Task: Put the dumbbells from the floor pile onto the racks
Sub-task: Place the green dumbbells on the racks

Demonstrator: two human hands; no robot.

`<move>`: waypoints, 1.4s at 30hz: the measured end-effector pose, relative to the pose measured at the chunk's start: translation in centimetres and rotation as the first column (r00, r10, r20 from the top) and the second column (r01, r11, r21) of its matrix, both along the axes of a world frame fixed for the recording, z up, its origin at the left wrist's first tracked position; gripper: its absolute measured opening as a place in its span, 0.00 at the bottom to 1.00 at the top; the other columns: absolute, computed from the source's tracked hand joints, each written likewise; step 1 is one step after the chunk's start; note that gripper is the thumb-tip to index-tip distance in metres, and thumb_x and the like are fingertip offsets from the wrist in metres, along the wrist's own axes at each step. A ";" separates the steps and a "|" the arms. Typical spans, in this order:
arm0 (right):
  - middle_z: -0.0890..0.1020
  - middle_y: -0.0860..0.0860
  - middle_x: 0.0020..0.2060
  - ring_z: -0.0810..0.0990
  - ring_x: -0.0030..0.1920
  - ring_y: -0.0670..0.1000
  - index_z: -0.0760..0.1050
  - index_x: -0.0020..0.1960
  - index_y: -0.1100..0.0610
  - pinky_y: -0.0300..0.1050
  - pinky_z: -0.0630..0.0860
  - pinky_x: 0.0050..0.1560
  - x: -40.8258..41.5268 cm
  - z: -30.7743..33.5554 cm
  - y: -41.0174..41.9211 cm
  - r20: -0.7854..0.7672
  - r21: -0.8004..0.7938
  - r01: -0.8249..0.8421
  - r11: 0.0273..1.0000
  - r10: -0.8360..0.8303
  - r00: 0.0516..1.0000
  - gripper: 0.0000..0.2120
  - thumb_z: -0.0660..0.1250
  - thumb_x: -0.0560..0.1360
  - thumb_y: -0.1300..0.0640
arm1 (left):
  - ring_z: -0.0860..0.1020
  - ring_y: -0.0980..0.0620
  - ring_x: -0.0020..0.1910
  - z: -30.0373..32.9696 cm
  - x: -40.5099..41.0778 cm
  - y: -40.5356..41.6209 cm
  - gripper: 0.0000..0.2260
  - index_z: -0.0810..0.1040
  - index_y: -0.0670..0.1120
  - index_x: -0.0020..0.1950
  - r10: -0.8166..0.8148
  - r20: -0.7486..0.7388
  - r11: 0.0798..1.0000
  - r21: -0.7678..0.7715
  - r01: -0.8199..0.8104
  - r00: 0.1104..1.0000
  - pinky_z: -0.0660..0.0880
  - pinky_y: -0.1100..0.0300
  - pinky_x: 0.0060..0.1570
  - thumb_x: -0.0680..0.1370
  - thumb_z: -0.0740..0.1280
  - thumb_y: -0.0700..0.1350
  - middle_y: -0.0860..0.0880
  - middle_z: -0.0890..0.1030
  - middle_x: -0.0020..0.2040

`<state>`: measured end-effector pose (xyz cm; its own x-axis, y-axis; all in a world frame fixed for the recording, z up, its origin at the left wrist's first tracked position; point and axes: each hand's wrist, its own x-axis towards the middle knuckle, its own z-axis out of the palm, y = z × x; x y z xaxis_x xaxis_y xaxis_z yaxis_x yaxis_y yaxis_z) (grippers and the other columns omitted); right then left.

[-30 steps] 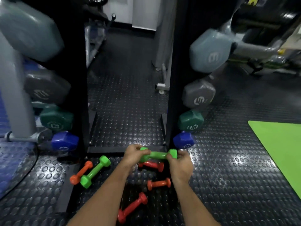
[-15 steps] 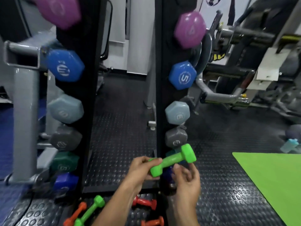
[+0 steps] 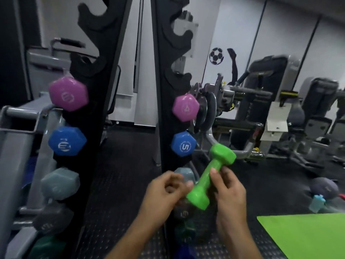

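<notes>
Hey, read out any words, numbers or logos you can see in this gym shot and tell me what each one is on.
"5": white numeral in a ring on the blue hexagonal dumbbell end on the right black rack.
Ring text around that 5: too small to read.
White marks on the blue hexagonal end and the purple hexagonal end on the left black rack: too blurred.
Green dumbbell in the right hand: no text visible.

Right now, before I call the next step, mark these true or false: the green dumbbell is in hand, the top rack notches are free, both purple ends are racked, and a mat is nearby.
1. The right hand grips the green dumbbell. True.
2. The green dumbbell sits in a rack notch. False: held in the air, tilted.
3. The rack notches above the purple dumbbell are full. False: they are empty.
4. A green mat lies at the right. True.
</notes>
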<state>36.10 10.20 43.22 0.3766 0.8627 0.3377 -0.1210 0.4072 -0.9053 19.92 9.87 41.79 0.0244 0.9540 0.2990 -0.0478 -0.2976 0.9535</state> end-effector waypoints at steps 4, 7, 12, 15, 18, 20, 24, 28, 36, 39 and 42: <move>0.86 0.52 0.42 0.82 0.44 0.53 0.84 0.49 0.56 0.55 0.80 0.50 0.3 7.4 1.8 0.053 0.011 -0.061 0.998 0.060 0.997 0.06 0.70 0.81 0.56 | 0.82 0.58 0.54 5.8 -0.6 2.5 0.13 0.80 0.51 0.61 0.326 0.100 0.900 0.271 -0.341 0.940 0.81 0.58 0.54 0.78 0.74 0.50 0.52 0.83 0.56; 0.84 0.54 0.38 0.81 0.41 0.55 0.84 0.49 0.57 0.58 0.80 0.49 0.6 12.5 3.0 0.082 -0.011 -0.083 0.996 0.084 0.993 0.07 0.69 0.81 0.56 | 0.72 0.64 0.67 10.4 -1.4 4.1 0.21 0.72 0.56 0.74 0.358 0.082 0.871 0.330 -0.365 0.930 0.71 0.63 0.66 0.81 0.69 0.53 0.57 0.74 0.70; 0.83 0.53 0.33 0.81 0.25 0.49 0.81 0.47 0.59 0.47 0.80 0.30 0.3 20.7 6.1 0.105 -0.078 -0.106 0.991 0.113 0.988 0.07 0.71 0.81 0.57 | 0.62 0.58 0.79 15.4 -2.3 6.8 0.33 0.60 0.64 0.81 0.168 0.133 0.932 0.300 -0.201 0.977 0.60 0.47 0.80 0.77 0.63 0.67 0.59 0.63 0.81; 0.82 0.56 0.39 0.82 0.31 0.53 0.79 0.55 0.63 0.50 0.80 0.33 -0.2 24.7 8.4 0.116 -0.118 -0.168 0.979 0.181 0.977 0.08 0.70 0.81 0.58 | 0.60 0.60 0.80 16.5 -2.3 7.6 0.33 0.57 0.66 0.81 0.138 0.119 0.937 0.306 -0.168 0.983 0.57 0.46 0.81 0.77 0.60 0.69 0.61 0.60 0.82; 0.80 0.57 0.39 0.82 0.26 0.52 0.74 0.56 0.63 0.49 0.80 0.24 -1.5 28.0 9.9 0.127 -0.170 -0.223 0.960 0.246 0.961 0.06 0.67 0.82 0.61 | 0.59 0.59 0.80 16.5 -2.3 7.7 0.31 0.55 0.68 0.81 0.113 0.117 0.944 0.298 -0.143 0.987 0.56 0.46 0.81 0.79 0.60 0.67 0.61 0.60 0.82; 0.80 0.59 0.40 0.81 0.21 0.53 0.71 0.62 0.64 0.49 0.77 0.18 -2.3 29.5 11.0 0.172 -0.241 -0.224 0.944 0.269 0.948 0.10 0.66 0.83 0.62 | 0.60 0.59 0.80 16.4 -2.4 7.6 0.28 0.56 0.67 0.81 0.094 0.136 0.947 0.293 -0.131 0.986 0.56 0.46 0.81 0.82 0.60 0.65 0.61 0.60 0.82; 0.82 0.59 0.37 0.81 0.20 0.53 0.68 0.72 0.64 0.47 0.74 0.16 -3.5 30.7 13.3 0.255 -0.315 -0.211 0.925 0.297 0.920 0.18 0.64 0.84 0.62 | 0.61 0.59 0.79 16.7 -2.4 7.3 0.25 0.56 0.67 0.81 0.061 0.155 0.956 0.275 -0.103 0.986 0.57 0.46 0.80 0.85 0.58 0.60 0.61 0.61 0.82; 0.82 0.58 0.42 0.83 0.23 0.52 0.72 0.67 0.65 0.47 0.78 0.19 -4.7 30.9 15.0 0.346 -0.335 -0.192 0.923 0.310 0.886 0.15 0.67 0.82 0.61 | 0.63 0.58 0.79 16.8 -3.1 7.3 0.25 0.56 0.67 0.81 0.025 0.143 0.962 0.267 -0.063 0.989 0.60 0.44 0.79 0.85 0.58 0.61 0.61 0.63 0.81; 0.81 0.54 0.41 0.81 0.39 0.52 0.77 0.47 0.60 0.49 0.79 0.44 -6.2 30.8 16.1 0.337 -0.402 -0.259 0.879 0.404 0.850 0.08 0.64 0.83 0.60 | 0.62 0.58 0.79 16.0 -3.7 7.9 0.26 0.56 0.77 0.75 0.023 0.083 0.956 0.290 -0.047 0.996 0.58 0.44 0.80 0.79 0.60 0.69 0.61 0.62 0.81; 0.82 0.54 0.34 0.83 0.28 0.49 0.75 0.45 0.61 0.43 0.81 0.30 -5.8 30.4 16.3 0.363 -0.374 -0.223 0.900 0.363 0.858 0.10 0.61 0.84 0.64 | 0.62 0.58 0.79 16.0 -3.9 8.1 0.28 0.56 0.80 0.73 0.033 0.070 0.952 0.302 -0.052 0.997 0.59 0.42 0.80 0.74 0.60 0.73 0.62 0.62 0.81; 0.81 0.50 0.24 0.80 0.22 0.45 0.76 0.44 0.59 0.36 0.75 0.22 -6.0 30.0 16.4 0.380 -0.357 -0.229 0.905 0.365 0.850 0.11 0.61 0.84 0.63 | 0.60 0.59 0.80 16.2 -3.9 8.1 0.32 0.56 0.75 0.77 0.064 0.057 0.946 0.314 -0.079 0.996 0.59 0.42 0.79 0.74 0.60 0.73 0.62 0.61 0.81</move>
<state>30.09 26.57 73.18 -0.0381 0.9917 0.1231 0.2335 0.1286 -0.9638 16.02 17.98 57.95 -0.0609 0.8093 0.5842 -0.0568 -0.5872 0.8075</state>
